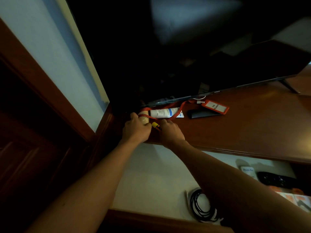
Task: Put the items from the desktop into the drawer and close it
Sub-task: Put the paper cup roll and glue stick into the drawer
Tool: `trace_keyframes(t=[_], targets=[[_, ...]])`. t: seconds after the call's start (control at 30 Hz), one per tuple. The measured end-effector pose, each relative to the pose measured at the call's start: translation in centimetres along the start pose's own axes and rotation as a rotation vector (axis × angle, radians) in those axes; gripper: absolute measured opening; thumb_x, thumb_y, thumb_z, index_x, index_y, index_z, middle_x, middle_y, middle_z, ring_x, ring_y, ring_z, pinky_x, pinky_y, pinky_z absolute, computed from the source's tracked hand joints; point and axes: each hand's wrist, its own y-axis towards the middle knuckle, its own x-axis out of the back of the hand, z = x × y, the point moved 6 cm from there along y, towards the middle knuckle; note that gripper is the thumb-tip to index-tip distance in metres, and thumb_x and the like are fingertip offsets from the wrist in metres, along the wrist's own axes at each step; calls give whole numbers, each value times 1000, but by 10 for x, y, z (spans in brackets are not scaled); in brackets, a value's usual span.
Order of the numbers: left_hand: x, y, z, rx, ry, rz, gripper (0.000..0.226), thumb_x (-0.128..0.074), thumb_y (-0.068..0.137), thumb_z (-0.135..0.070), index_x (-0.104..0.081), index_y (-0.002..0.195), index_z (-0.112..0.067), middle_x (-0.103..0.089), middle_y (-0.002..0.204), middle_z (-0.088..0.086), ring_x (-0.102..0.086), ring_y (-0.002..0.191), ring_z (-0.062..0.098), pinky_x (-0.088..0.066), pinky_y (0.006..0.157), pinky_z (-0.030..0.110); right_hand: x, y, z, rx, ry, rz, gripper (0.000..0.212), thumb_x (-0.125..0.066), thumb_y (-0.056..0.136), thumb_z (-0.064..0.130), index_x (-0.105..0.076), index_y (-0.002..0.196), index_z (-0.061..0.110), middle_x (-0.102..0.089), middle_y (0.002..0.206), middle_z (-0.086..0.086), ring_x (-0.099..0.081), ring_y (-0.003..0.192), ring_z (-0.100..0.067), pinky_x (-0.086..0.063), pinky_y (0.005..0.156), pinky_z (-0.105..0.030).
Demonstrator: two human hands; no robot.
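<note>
**Reddish-brown desktop half cleared; lanyard snag risk at left end**

Head view: Both hands work at the left end of the wooden desktop point(244, 125), below the television point(202, 56). The left hand point(136, 130) is wrapped around a twine-wound spool point(143, 117), fingers curled on it. The right hand point(170, 132) rests fingers-down just beside a yellow-and-black battery point(156, 126); whether it pinches the battery cannot be told. A white tube point(165, 113) lies behind the hands, with a red lanyard point(178, 109) draped across it and over the spool, leading to an orange badge holder point(216, 107). A dark flat case point(202, 113) sits beside the tube.

The open drawer point(151, 182) lies below, already holding a coiled black cable point(201, 206), a remote control point(276, 179) and some packets.

Judgement: lifting the spool could drag the lanyard, pulling the tube or badge off the edge. The battery may roll. The drawer stays open; several items remain.
</note>
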Motion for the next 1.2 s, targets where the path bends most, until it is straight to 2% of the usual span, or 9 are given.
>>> trace_keyframes(t=[0.23, 0.37, 0.43, 0.63, 0.7, 0.8, 0.9, 1.1, 1.2], targets=[[16, -7, -8, 70, 15, 128, 72, -48, 84, -61, -47, 138, -13, -57, 127, 17, -59, 107, 34, -50, 86, 41, 31, 4, -5, -4, 26, -41, 39, -59, 96, 25, -51, 130, 10, -62, 126, -16, -62, 109, -32, -54, 85, -38], [3, -27, -9, 138, -28, 259, 71, -46, 89, -56, -43, 142, -9, -56, 124, 16, -56, 94, 26, -47, 69, 32, 39, 0, -10, -26, 56, 16, 32, -57, 97, 27, -56, 122, 8, -66, 114, -13, -65, 95, -26, -54, 71, -30], [-1, -36, -11, 174, -76, 298, 63, -44, 90, -54, -49, 135, -9, -57, 115, 13, -57, 91, 25, -48, 64, 30, 42, -2, -12, -33, 79, 42, 31, -58, 96, 28, -59, 121, 11, -67, 107, -10, -65, 87, -22, -57, 71, -30], [-15, -66, -21, 232, -241, 376, 40, -44, 93, -50, -51, 112, -15, -56, 96, 8, -56, 94, 26, -54, 84, 38, 52, -13, -14, 26, 97, 102, 34, -55, 99, 35, -60, 130, 21, -65, 116, -4, -62, 103, -22, -49, 76, -24], [-23, -73, -22, 202, -238, 360, 51, -44, 93, -55, -53, 123, -14, -58, 103, 7, -57, 97, 26, -55, 86, 39, 56, -17, -21, -6, 130, 103, 30, -54, 100, 32, -62, 124, 17, -65, 105, -4, -62, 92, -19, -44, 65, -19], [-41, -82, -24, 124, -222, 328, 72, -43, 90, -68, -51, 138, -16, -58, 125, 8, -58, 108, 28, -51, 82, 35, 59, -26, -38, -95, 250, 89, 15, -57, 97, 29, -61, 99, 15, -61, 86, -3, -61, 74, -15, -46, 57, -21], [-59, -95, -24, 61, -200, 319, 66, -46, 89, -60, -56, 134, -13, -59, 129, 10, -57, 111, 28, -49, 91, 39, 58, -47, -59, -182, 357, 77, 14, -61, 95, 26, -58, 89, 14, -60, 80, -3, -57, 63, -12, -40, 50, -20], [-93, -129, -17, 60, -197, 398, 42, -55, 89, -50, -61, 118, -21, -66, 106, 1, -64, 96, 20, -56, 86, 42, 43, -98, -98, -200, 379, 88, 14, -62, 93, 27, -58, 89, 13, -59, 81, -3, -54, 65, -13, -40, 51, -22], [-106, -139, -4, 81, -175, 391, 38, -59, 91, -40, -52, 125, -24, -62, 109, -1, -63, 95, 17, -56, 83, 39, 28, -120, -113, -227, 375, 108, 29, -64, 89, 25, -62, 111, 7, -63, 101, -9, -63, 89, -24, -48, 67, -29]])
